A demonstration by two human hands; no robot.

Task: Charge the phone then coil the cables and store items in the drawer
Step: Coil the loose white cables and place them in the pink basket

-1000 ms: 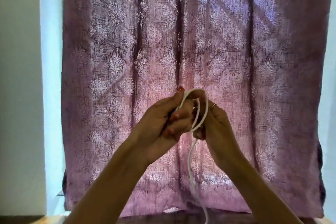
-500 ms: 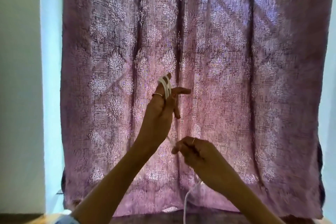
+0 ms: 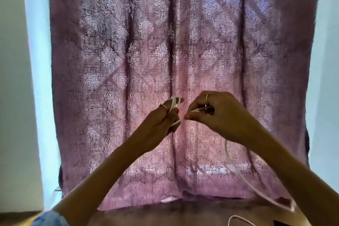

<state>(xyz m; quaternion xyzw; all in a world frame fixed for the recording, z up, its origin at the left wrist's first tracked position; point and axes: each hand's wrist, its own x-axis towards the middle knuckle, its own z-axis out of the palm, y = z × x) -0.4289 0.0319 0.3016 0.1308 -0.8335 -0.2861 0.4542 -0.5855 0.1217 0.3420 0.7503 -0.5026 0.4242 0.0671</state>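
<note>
A thin white cable [image 3: 244,180] is being wound in front of the curtain. My left hand [image 3: 161,121] is raised with several turns of the cable looped around its fingers near the fingertips. My right hand [image 3: 218,115] sits just to the right at about the same height and pinches the cable's running part, which stretches taut between the two hands. From my right hand the loose cable hangs down, swings to the lower right and curls back along the bottom edge. Phone and drawer are out of view.
A purple patterned curtain [image 3: 183,60] fills the view behind the hands, with pale walls [image 3: 14,97] on both sides. A dark surface [image 3: 165,213] runs along the bottom edge, where the cable's tail lies.
My right hand has risen from below the left hand to beside it, carrying the cable up and round. The hanging cable has swung to the right. My left hand has dropped a little.
</note>
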